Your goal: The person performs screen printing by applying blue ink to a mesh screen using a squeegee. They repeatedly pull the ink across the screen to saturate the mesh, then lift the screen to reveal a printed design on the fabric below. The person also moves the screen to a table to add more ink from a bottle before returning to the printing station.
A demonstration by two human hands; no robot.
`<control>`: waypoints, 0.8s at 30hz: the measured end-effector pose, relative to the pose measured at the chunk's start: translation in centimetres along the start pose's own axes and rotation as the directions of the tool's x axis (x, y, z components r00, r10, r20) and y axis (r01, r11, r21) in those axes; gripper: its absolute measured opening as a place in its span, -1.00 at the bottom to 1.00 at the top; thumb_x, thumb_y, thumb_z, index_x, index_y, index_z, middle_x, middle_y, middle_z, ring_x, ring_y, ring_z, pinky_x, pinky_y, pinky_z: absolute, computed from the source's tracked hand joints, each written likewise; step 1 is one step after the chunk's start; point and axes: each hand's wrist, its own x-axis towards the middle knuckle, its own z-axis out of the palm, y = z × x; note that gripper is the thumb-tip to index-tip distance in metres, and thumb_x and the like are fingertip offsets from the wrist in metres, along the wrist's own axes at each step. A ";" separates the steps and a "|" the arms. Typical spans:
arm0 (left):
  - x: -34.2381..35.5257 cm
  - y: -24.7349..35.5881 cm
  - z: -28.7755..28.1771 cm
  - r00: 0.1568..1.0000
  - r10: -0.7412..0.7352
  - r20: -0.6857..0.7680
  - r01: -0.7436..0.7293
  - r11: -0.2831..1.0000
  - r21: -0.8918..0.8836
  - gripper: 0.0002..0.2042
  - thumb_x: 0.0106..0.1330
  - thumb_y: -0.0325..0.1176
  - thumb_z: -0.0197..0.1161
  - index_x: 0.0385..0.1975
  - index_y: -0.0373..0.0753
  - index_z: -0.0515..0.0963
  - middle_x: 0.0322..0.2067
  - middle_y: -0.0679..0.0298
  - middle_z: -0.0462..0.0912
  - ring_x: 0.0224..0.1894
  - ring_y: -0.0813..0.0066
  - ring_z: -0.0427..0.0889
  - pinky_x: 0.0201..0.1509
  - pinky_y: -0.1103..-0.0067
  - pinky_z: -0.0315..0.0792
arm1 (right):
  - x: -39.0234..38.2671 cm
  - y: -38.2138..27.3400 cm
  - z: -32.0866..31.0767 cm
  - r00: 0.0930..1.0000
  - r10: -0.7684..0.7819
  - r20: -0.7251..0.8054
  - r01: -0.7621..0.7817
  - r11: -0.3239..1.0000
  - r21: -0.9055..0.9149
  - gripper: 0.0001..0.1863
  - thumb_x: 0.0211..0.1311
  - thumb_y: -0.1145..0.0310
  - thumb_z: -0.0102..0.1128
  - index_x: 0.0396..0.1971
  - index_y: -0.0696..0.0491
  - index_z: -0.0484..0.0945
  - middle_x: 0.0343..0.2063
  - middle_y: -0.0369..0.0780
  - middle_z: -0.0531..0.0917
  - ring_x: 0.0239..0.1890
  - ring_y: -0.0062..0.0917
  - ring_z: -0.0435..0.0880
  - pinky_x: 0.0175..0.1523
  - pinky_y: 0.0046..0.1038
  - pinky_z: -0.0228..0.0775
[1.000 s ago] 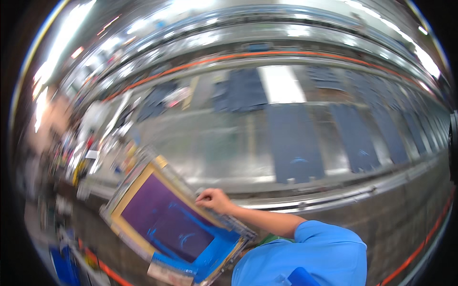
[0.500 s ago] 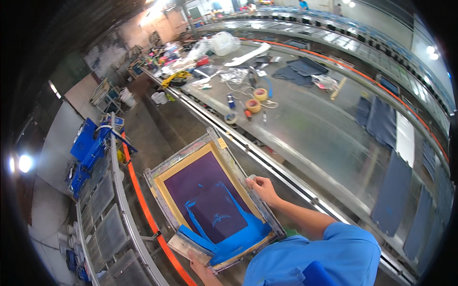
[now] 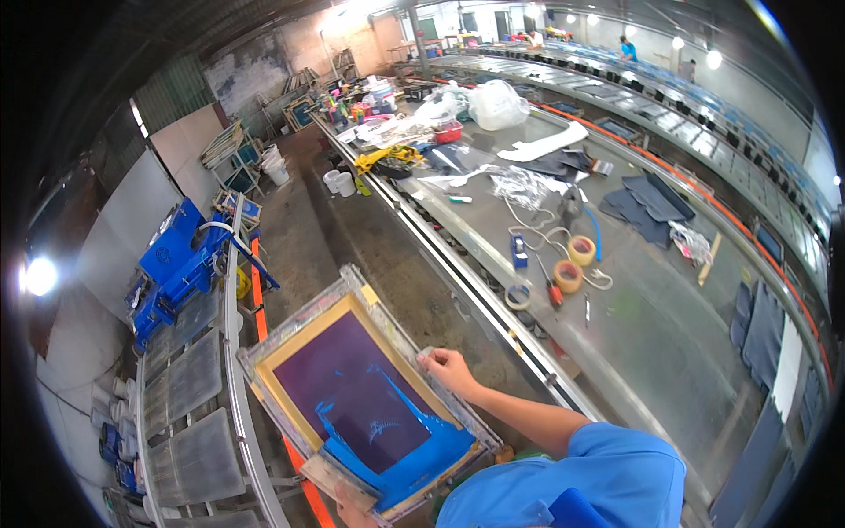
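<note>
A screen printing frame [image 3: 304, 310], its edges stained and taped, tilts in front of my body. Its mesh [image 3: 339, 370] is dark purple, and thick blue ink [image 3: 422, 462] lies along the near end, with streaks up the sides. My right hand [image 3: 451, 371] is closed round the right edge of the frame. At the lower left corner my left hand [image 3: 354, 514] grips from below, its fingers mostly hidden by the frame. A squeegee [image 3: 336, 478] with a pale wooden handle lies across that corner beside my left hand, its blade side in the blue ink.
To the right, a long printing table [image 3: 634, 352] carries tape rolls [image 3: 569, 275], a red-handled tool [image 3: 554, 292], dark fabric pieces [image 3: 647, 207] and plastic bags [image 3: 498, 106]. At left, a rail with an orange strip [image 3: 295, 458] runs beside platens [image 3: 201, 453] and a blue machine [image 3: 172, 246]. White buckets [image 3: 339, 183] stand in the aisle.
The view has swung so the table's far end shows more. The frame, held in both hands, sits slightly lower and further left in view. My grip looks the same.
</note>
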 end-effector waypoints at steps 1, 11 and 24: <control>1.0 -1.1 -0.2 1.000 -0.006 -0.008 0.006 1.000 -0.020 -0.22 0.33 0.11 0.24 0.32 -0.44 0.24 0.24 -0.06 0.40 0.20 0.04 0.48 0.23 0.22 0.42 | 1.4 0.6 1.1 0.999 0.025 0.044 -0.024 1.000 -0.006 -0.59 0.27 0.11 0.29 -0.61 0.13 0.54 -0.69 -0.42 0.44 -0.57 -0.78 0.29 -0.48 -0.53 0.08; 23.2 3.1 4.0 0.995 0.061 -0.076 -0.072 0.986 -0.148 -0.23 0.34 0.11 0.23 0.31 -0.43 0.25 0.18 -0.01 0.47 0.15 0.09 0.52 0.22 0.23 0.42 | 24.6 2.1 15.5 0.987 -0.100 0.129 0.118 0.983 -0.138 -0.64 0.29 0.11 0.24 -0.36 0.17 0.65 -0.58 -0.21 0.64 -0.51 -0.62 0.51 -0.35 -0.41 0.38; 55.2 11.0 16.3 0.963 -0.197 0.184 0.177 0.977 0.120 -0.13 0.33 0.22 0.15 0.42 -0.35 0.09 0.38 -0.03 0.21 0.38 0.02 0.25 0.39 0.15 0.24 | 46.5 4.7 19.9 0.995 -0.013 -0.098 -0.005 0.984 -0.178 -0.71 0.25 0.15 0.27 -0.26 0.09 0.67 -0.39 -0.20 0.71 -0.35 -0.49 0.62 -0.21 -0.36 0.44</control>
